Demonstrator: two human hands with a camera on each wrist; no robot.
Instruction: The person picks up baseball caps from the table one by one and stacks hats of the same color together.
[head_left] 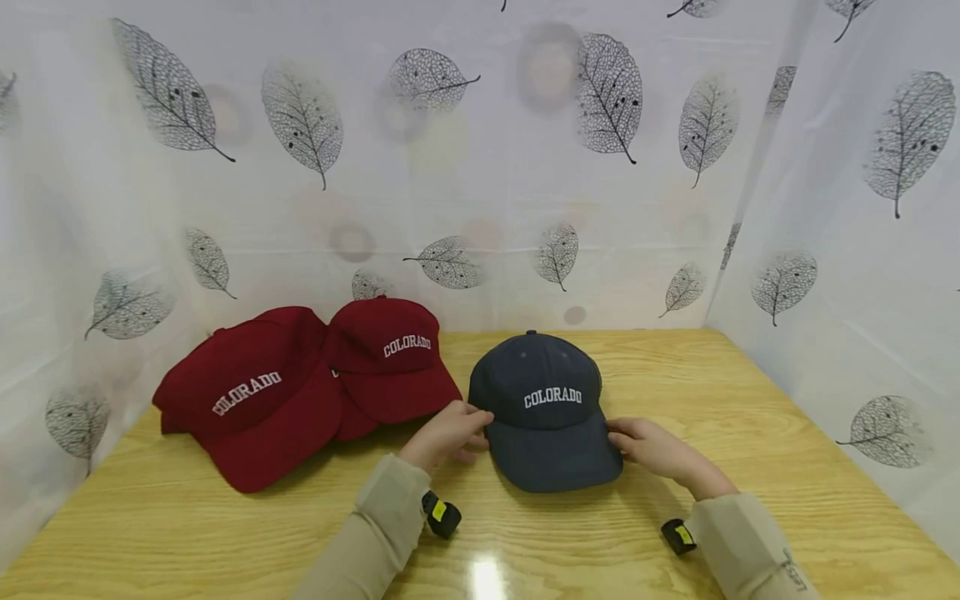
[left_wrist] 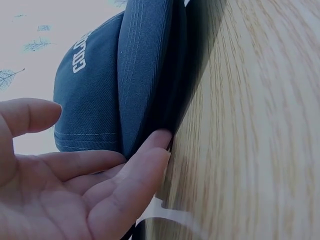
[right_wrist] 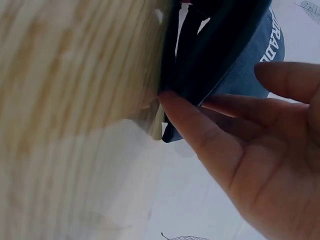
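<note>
A navy baseball cap (head_left: 546, 387) with white COLORADO lettering sits on the wooden table, its brim towards me. My left hand (head_left: 452, 435) touches the cap's left side where crown and brim meet. In the left wrist view, its fairly straight fingers (left_wrist: 112, 160) reach the brim's underside while the thumb stands apart from the fabric. On the opposite side, my right hand (head_left: 660, 450) touches the brim's right edge. The right wrist view shows its extended fingers (right_wrist: 200, 131) against the cap's lower edge, with the thumb (right_wrist: 290, 80) held away from the cap.
To the left lie red COLORADO caps: a front one (head_left: 251, 383) and another (head_left: 390, 358) to its right, with part of a further red cap showing between them. The wooden table (head_left: 787, 467) ends at a white leaf-print curtain (head_left: 487, 167) behind and at both sides.
</note>
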